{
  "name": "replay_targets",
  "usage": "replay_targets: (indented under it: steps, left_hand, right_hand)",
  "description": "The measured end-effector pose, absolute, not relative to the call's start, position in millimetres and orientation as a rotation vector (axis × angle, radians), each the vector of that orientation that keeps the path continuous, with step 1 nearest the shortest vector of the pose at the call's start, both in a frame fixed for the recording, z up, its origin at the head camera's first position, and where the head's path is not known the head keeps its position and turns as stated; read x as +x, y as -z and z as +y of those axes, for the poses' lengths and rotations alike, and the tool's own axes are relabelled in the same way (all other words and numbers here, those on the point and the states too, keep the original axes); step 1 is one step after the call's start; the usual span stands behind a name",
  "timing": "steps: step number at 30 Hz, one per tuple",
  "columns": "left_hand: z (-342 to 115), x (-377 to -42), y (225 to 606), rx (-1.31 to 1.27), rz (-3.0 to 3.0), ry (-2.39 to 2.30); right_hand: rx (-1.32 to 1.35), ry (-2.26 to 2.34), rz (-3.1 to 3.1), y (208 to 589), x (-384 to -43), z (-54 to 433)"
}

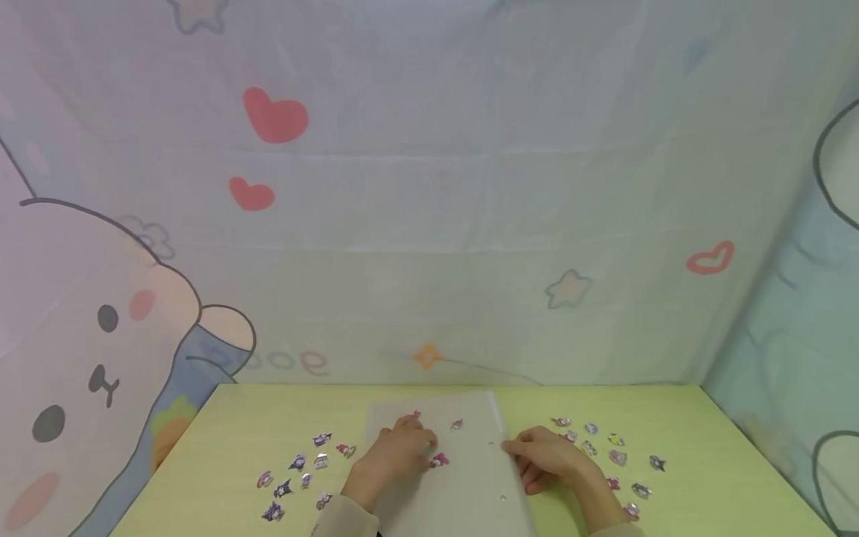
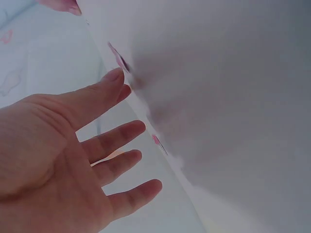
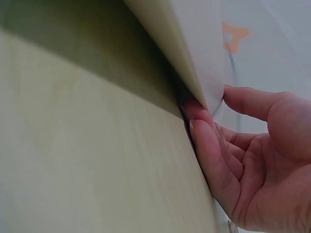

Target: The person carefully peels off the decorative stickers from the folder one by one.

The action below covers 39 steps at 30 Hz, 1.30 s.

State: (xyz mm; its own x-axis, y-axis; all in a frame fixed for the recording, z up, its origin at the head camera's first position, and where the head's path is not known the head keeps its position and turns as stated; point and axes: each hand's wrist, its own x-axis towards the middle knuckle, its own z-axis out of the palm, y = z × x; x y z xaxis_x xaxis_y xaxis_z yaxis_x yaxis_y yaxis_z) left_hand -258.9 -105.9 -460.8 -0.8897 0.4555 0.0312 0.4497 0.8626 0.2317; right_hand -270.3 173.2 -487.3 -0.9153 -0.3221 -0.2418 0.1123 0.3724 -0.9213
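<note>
A white sheet or booklet (image 1: 470, 485) lies on the table, with two small round marks near its right edge. My left hand (image 1: 399, 451) is over its left part, the fingers loosely spread and apart in the left wrist view. Its thumb is near a small pink sticker-like cutout (image 1: 439, 461); whether they touch I cannot tell. Another pink cutout (image 1: 457, 424) lies on the sheet, and one more (image 1: 417, 414) shows just past the left fingers. My right hand (image 1: 546, 459) pinches the sheet's right edge, thumb above and fingers underneath, the edge slightly raised in the right wrist view.
Several dark, purple and pink character cutouts (image 1: 283, 488) are scattered left of the sheet on the pale yellow table (image 1: 201, 455). Several more cutouts (image 1: 618, 457), pink, yellow and grey, lie to the right, near the right forearm. A printed cloth (image 1: 429, 224) hangs behind the table.
</note>
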Motion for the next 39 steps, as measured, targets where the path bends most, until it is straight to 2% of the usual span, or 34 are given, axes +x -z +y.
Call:
replay_targets:
  steps: [7,24,39]
  left_hand:
    - [-94,-251,459,0.858,3.065,-0.362]
    - [-84,-251,465,0.699,3.111,-0.341]
    - [-80,-255,469,0.722,3.156,-0.262]
  right_hand:
    - [-0.178,1.551,2.270,487,-271,173]
    - [-0.194,1.548,2.276,492,-274,172]
    - [-0.179,1.556,2.267,490,-271,172]
